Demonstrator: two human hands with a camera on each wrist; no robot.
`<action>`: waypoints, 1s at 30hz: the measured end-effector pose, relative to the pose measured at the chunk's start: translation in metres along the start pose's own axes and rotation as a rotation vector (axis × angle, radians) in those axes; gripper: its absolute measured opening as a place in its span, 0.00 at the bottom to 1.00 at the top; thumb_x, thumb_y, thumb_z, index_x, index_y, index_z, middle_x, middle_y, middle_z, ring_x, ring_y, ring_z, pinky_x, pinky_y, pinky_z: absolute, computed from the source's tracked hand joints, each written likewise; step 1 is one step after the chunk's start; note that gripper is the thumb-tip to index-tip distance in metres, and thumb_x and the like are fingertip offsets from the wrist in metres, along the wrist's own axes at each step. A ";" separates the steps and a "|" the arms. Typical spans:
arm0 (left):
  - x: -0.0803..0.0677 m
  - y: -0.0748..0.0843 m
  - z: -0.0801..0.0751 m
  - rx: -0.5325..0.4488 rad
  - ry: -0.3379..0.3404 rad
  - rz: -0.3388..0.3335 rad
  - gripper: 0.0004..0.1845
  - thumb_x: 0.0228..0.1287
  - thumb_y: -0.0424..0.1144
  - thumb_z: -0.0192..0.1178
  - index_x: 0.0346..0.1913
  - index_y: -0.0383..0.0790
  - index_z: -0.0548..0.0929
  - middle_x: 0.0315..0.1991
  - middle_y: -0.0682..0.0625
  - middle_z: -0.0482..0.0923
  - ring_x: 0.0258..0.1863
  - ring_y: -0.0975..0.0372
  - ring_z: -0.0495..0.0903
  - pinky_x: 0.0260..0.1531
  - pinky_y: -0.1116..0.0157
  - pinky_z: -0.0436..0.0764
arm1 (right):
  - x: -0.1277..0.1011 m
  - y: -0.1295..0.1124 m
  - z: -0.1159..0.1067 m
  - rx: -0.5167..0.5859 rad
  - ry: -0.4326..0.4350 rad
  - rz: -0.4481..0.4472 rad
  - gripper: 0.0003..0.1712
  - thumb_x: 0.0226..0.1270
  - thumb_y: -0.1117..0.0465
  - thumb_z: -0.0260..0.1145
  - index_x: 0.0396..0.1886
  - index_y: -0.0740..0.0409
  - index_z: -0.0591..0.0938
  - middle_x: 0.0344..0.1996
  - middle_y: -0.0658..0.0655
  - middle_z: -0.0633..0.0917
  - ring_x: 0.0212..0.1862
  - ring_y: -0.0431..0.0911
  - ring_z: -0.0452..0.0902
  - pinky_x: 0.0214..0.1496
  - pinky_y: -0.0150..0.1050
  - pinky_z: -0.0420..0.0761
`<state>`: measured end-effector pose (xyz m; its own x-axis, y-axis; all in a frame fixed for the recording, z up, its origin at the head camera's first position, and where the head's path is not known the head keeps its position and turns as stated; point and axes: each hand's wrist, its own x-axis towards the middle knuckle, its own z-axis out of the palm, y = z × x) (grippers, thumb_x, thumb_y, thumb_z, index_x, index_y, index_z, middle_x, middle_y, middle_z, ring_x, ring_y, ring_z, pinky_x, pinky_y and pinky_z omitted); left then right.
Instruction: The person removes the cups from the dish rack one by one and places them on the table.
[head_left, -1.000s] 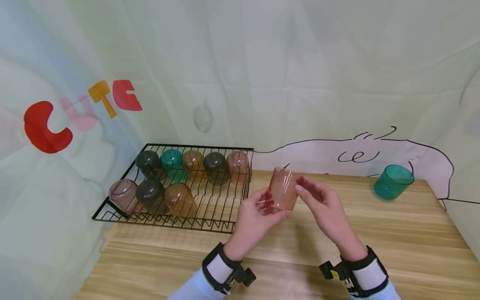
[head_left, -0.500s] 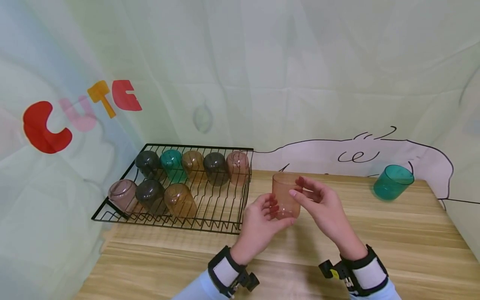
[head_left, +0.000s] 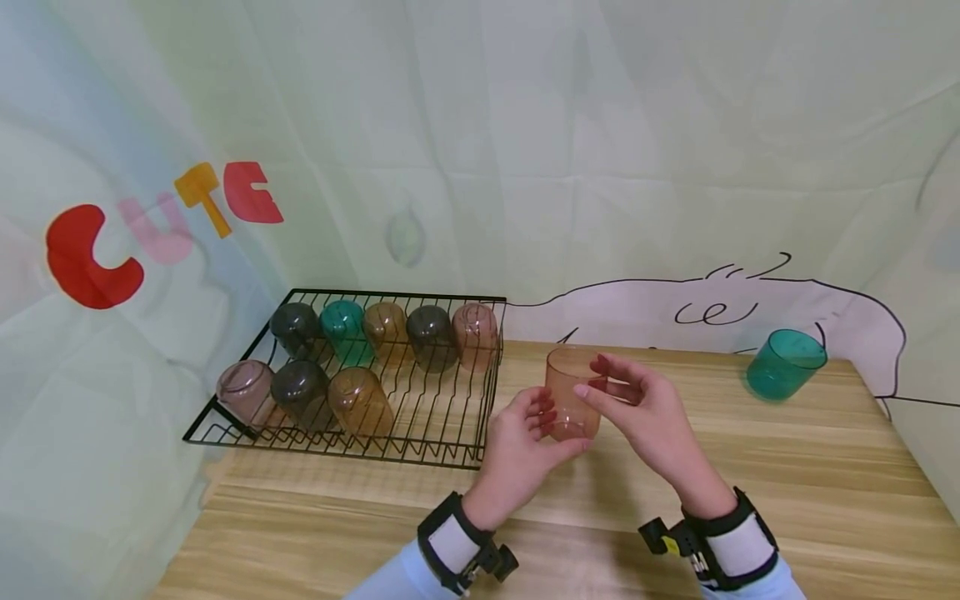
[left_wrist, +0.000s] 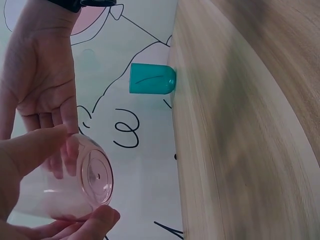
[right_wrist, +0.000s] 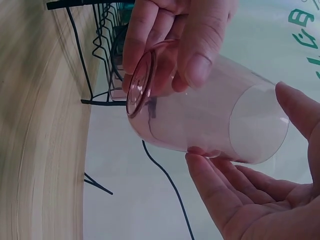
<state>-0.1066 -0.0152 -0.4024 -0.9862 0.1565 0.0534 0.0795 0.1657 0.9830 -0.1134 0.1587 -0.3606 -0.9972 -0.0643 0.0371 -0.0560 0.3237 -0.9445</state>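
A clear pink glass (head_left: 572, 404) is in the air above the table, mouth up and base down. My left hand (head_left: 517, 454) grips it low, with thumb and fingers on opposite sides near the base. On the upper right side, my right hand (head_left: 645, 417) holds it near the rim. In the right wrist view, the right thumb (right_wrist: 297, 105) lies at the rim and fingertips touch the wall of the pink glass (right_wrist: 205, 110). The left wrist view shows the round base of the pink glass (left_wrist: 97, 175). Beyond the right hand stands a teal glass (head_left: 783, 367), mouth up.
A black wire rack (head_left: 442, 446) at the left holds several upturned glasses, including an amber glass (head_left: 362, 402) and a pinkish glass (head_left: 246, 387) in front. Bare wires show at its front right. A printed curtain (head_left: 570, 167) hangs behind the wooden table (head_left: 315, 525).
The pink glass has tilted to show more of its mouth and shifted slightly right and down. My left hand has moved right with it; the right hand has barely moved.
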 end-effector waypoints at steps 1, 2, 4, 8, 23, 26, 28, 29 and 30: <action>0.000 0.000 0.000 0.008 -0.001 0.002 0.38 0.38 0.40 0.77 0.57 0.41 0.72 0.50 0.46 0.78 0.50 0.57 0.80 0.47 0.70 0.80 | 0.000 0.000 -0.001 -0.002 -0.003 -0.003 0.41 0.53 0.40 0.68 0.63 0.54 0.69 0.57 0.56 0.77 0.55 0.50 0.78 0.52 0.42 0.81; 0.000 0.000 0.000 0.014 -0.004 0.003 0.38 0.38 0.40 0.77 0.57 0.41 0.72 0.50 0.47 0.78 0.50 0.58 0.80 0.47 0.71 0.80 | 0.000 0.001 -0.001 -0.008 -0.004 -0.006 0.41 0.53 0.40 0.69 0.63 0.54 0.69 0.56 0.55 0.78 0.55 0.50 0.78 0.52 0.42 0.81; 0.000 0.000 -0.001 0.031 -0.012 0.005 0.39 0.37 0.40 0.77 0.58 0.40 0.72 0.51 0.47 0.78 0.50 0.59 0.80 0.47 0.71 0.80 | 0.000 0.002 -0.002 -0.014 -0.009 -0.014 0.41 0.52 0.41 0.69 0.62 0.54 0.70 0.56 0.55 0.78 0.54 0.50 0.79 0.51 0.42 0.81; 0.000 0.001 -0.002 0.064 -0.030 0.010 0.41 0.37 0.41 0.77 0.59 0.38 0.71 0.53 0.43 0.77 0.50 0.59 0.79 0.48 0.71 0.80 | 0.000 0.004 -0.005 -0.022 -0.008 -0.028 0.37 0.50 0.41 0.71 0.59 0.52 0.74 0.54 0.55 0.80 0.51 0.49 0.80 0.49 0.40 0.82; 0.001 0.016 -0.015 0.257 -0.037 0.062 0.45 0.42 0.47 0.75 0.65 0.42 0.66 0.63 0.47 0.71 0.58 0.59 0.75 0.54 0.70 0.76 | 0.001 0.006 -0.015 -0.009 0.086 -0.075 0.38 0.46 0.46 0.75 0.59 0.50 0.75 0.53 0.51 0.80 0.51 0.45 0.80 0.48 0.33 0.81; 0.002 0.020 -0.022 0.312 -0.019 0.088 0.43 0.43 0.47 0.74 0.64 0.43 0.67 0.63 0.47 0.71 0.58 0.59 0.75 0.56 0.68 0.76 | 0.001 0.008 -0.021 -0.018 0.123 -0.073 0.39 0.47 0.46 0.75 0.59 0.52 0.75 0.52 0.54 0.81 0.52 0.47 0.79 0.48 0.30 0.81; 0.003 0.023 -0.028 0.347 0.001 0.112 0.42 0.44 0.48 0.74 0.64 0.43 0.68 0.62 0.47 0.72 0.57 0.59 0.75 0.56 0.65 0.75 | 0.002 0.011 -0.026 -0.029 0.146 -0.067 0.39 0.47 0.45 0.74 0.60 0.53 0.74 0.52 0.56 0.81 0.53 0.49 0.78 0.47 0.28 0.80; 0.004 0.025 -0.032 0.364 0.014 0.123 0.41 0.44 0.49 0.73 0.64 0.44 0.68 0.61 0.47 0.73 0.57 0.59 0.75 0.57 0.64 0.75 | 0.003 0.012 -0.029 -0.033 0.158 -0.065 0.39 0.48 0.45 0.74 0.60 0.53 0.74 0.53 0.56 0.80 0.53 0.49 0.78 0.47 0.27 0.80; 0.005 0.026 -0.036 0.379 0.031 0.133 0.41 0.45 0.50 0.73 0.63 0.44 0.68 0.60 0.48 0.74 0.57 0.59 0.76 0.57 0.63 0.75 | 0.004 0.014 -0.031 -0.038 0.170 -0.064 0.40 0.48 0.45 0.74 0.60 0.53 0.73 0.53 0.56 0.80 0.54 0.49 0.78 0.47 0.27 0.80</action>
<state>-0.1145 -0.0450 -0.3704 -0.9671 0.1725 0.1869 0.2491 0.4944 0.8328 -0.1199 0.1926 -0.3634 -0.9854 0.0732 0.1539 -0.1179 0.3592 -0.9258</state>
